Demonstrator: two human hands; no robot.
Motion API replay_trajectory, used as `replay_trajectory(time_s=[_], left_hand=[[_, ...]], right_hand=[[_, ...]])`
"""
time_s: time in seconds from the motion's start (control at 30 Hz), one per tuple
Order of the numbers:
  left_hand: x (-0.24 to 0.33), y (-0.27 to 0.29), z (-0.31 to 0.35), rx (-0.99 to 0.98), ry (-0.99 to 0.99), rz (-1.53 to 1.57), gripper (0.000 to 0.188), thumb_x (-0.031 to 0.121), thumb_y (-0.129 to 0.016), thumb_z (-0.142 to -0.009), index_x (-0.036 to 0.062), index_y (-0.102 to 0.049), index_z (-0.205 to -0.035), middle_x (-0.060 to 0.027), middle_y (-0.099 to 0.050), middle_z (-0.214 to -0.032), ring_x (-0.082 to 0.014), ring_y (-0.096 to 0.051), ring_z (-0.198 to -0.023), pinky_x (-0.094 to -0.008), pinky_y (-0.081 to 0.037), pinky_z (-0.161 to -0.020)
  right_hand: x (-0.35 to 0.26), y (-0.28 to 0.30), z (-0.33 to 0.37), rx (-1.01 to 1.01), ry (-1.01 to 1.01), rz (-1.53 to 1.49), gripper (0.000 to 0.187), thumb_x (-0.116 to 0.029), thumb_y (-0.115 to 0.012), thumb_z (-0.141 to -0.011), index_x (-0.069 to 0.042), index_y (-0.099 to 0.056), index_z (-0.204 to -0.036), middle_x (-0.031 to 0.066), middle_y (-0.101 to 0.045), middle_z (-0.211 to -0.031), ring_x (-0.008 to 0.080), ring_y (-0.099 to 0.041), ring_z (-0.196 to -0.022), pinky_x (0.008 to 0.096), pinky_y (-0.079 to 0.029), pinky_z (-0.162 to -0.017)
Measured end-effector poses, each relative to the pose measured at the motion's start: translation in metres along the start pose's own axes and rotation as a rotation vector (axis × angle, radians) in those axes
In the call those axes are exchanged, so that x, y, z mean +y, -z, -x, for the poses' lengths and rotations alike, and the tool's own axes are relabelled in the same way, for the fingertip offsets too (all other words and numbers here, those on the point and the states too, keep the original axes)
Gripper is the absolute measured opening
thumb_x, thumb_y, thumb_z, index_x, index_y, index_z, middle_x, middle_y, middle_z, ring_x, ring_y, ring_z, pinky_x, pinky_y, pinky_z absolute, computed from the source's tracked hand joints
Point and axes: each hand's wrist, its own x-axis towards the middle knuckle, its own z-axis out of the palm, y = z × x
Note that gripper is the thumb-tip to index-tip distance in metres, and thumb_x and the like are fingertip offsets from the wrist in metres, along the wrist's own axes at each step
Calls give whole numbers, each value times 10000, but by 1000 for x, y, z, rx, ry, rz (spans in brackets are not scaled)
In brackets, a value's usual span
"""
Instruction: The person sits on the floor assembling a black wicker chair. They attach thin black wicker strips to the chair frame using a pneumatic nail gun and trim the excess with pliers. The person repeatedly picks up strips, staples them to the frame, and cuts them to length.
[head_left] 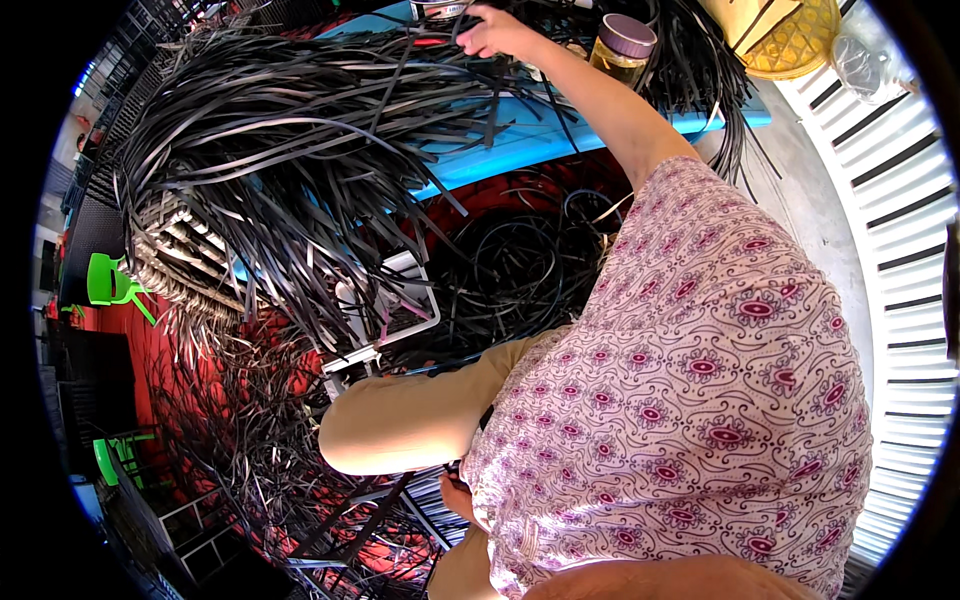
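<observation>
My right hand (490, 35) is stretched far out over a blue table (480, 150), its fingers apart among black strips. A small tin (440, 9) and a red item (430, 42) are close to its fingertips. To its right stands a jar with a purple lid (628, 38). Low down between my knees, my left hand (458, 498) is curled beside a dark, strip-covered frame (430, 510). My shirt partly hides it, and what it grips cannot be made out. A thick bundle of flat black and grey strips (290, 110) drapes over the table's edge.
Under the table lie coiled black strips (520, 250) beside a white plastic basket (410, 300). Loose strips cover the red floor (140, 350). Green chairs (105, 280) stand at the left, a yellow woven basket (795, 40) at the top right, and a slatted white surface (905, 210) along the right.
</observation>
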Motion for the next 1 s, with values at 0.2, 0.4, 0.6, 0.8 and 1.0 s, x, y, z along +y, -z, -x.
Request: replay_trajectory(time_s=[0.2, 0.4, 0.6, 0.8, 1.0], left_hand=[[2, -1, 0, -8, -7, 6, 258, 152, -477, -942, -49, -540, -1092, -117, -450, -730, -252, -439, -648, -388, -345, -574], [2, 1, 0, -4, -12, 3, 263, 152, -476, -941, -49, -540, -1098, -124, -455, -739, -260, -443, -658, -395, -347, -582], [0, 1, 0, -8, -14, 7, 267, 153, -476, -940, -49, -539, -1104, -131, -461, -749, -269, -447, -669, -402, -349, -590], [1, 3, 1, -14, -18, 15, 272, 153, -475, -940, -49, -539, -1110, -138, -467, -758, -277, -451, -679, -409, -351, -598], [-2, 4, 6, -2, -5, 16, 277, 154, -475, -939, -49, -539, -1116, -145, -472, -767, -286, -454, -690, -416, -352, -606]], right_hand=[[33, -9, -7, -54, 163, 755, 698, -43, -699, -688, -6, -484, -1351, 117, -703, -925, 215, -669, -790, 338, -524, -724], [16, -3, -16, 238, 202, 312, 530, -155, -758, -741, 5, -602, -1221, 81, -706, -844, 158, -679, -713, 295, -531, -629], [-9, -6, -18, 430, 218, 296, 230, -107, -648, -781, -23, -672, -993, 173, -680, -854, 294, -653, -825, 406, -499, -750], [-31, -17, 9, 473, 288, 433, 302, -184, -701, -761, -19, -676, -1012, 184, -689, -911, 310, -666, -872, 394, -500, -774], [-72, -76, 63, -22, 325, 222, 298, -240, -687, -825, -38, -708, -1043, 44, -690, -794, 105, -629, -649, 258, -501, -559]])
